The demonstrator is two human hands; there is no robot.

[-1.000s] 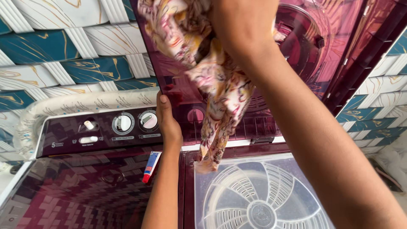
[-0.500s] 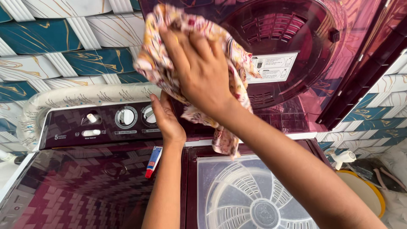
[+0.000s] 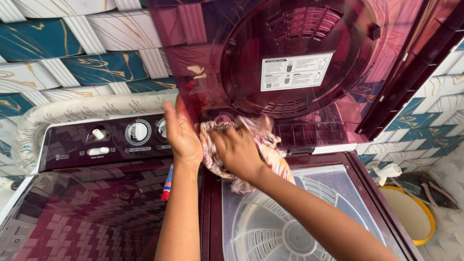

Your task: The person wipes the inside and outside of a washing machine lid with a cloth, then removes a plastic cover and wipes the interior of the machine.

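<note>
head view: a maroon twin-tub washing machine [image 3: 96, 217] is seen from above, with its translucent maroon lid [image 3: 290, 63] raised upright over the right-hand tub. the right hand [image 3: 237, 152] is closed over a floral patterned cloth [image 3: 270, 154], which is pressed against the lower edge of the raised lid, just above the hinge line. part of the cloth is bunched under the palm and fingers, and the rest hangs down past the wrist towards the clear inner cover [image 3: 309, 212] of the spin tub. the left hand [image 3: 181, 133] is laid flat with its fingers extended against the left edge of the raised lid, just beside the control panel [image 3: 96, 140]; nothing is gripped by it. the two hands are close together, with the cloth between them. on the control panel, a small lever and two round white dials [image 3: 138, 131] are seen to the left of the left hand. a white label [image 3: 296, 71] is fixed to the inner face of the lid. a red and blue pen-like object [image 3: 167, 182] lies on the closed left cover, just beside the left forearm. a pale corrugated hose [image 3: 87, 108] is laid along the back of the machine against a tiled wall [image 3: 72, 53] in blue and white. to the right, on the floor, a yellow-rimmed basin [image 3: 411, 212] is visible.
</note>
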